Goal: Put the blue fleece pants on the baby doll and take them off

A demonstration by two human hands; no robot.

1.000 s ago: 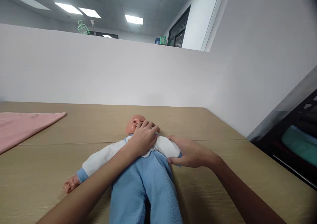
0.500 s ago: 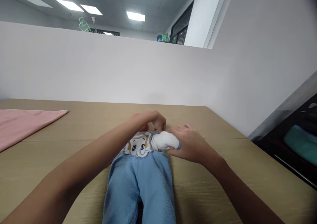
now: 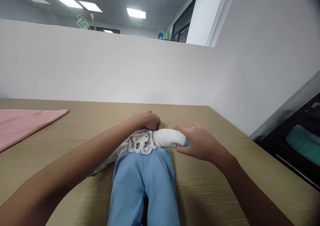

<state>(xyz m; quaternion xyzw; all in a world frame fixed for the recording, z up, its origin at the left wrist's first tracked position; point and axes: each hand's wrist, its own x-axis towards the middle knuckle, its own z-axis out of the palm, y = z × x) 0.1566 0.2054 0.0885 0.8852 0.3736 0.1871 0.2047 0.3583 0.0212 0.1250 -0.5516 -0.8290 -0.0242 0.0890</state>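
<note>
The doll points lengthwise away, legs nearest — right hand clamping its sleeve, left hand — finger grip unclear.

I can't read any text, brand, number or sign here. Green pack at the far side, showing just above the white partition, carries a pale mark; too small to make out.

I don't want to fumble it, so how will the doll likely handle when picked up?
The doll probably won't roll, since it lies flat with its legs slightly apart. Its fuzzy blue trousers should give some grip rather than slide. The white sleeve creases near the chest, so the arm may well bend there.
</note>
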